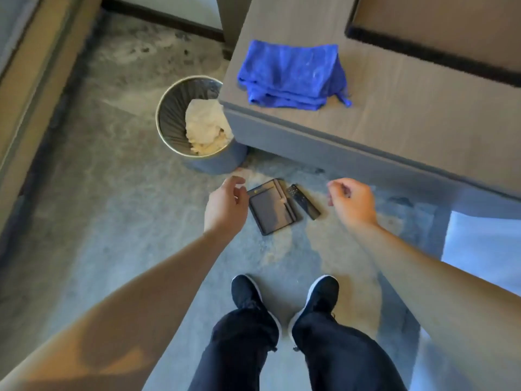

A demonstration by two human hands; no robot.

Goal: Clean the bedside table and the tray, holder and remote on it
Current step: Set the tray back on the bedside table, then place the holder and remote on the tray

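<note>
Risk, wastebasket (163, 103): it stands at the left centre of the frame, close to my left hand; I think a careless sweep towards the floor things could knock it and spill the crumpled white wad (207, 122).
Risk, tray (272, 208): it lies flat on the carpet (112, 193), so fingers have little edge to get under; a poor hold could let it tip or drop.
Risk, remote (304, 201): it lies just beside the tray's right edge and could be nudged under the bedside table (394, 114).
Left hand (225, 206): fingers loosely curled, holding nothing, over the tray's left edge.
Right hand (352, 200): fingers loosely curled, nothing in them, right of the remote.
Tray look: dark, rectangular, with a low rim and a narrow strip along its right side; I cannot tell whether that strip is the holder.
Remote look: slim, black; its buttons are too small to read.
Blue cloth (293, 73): folded on the table, upper centre, well apart from both hands.
</note>
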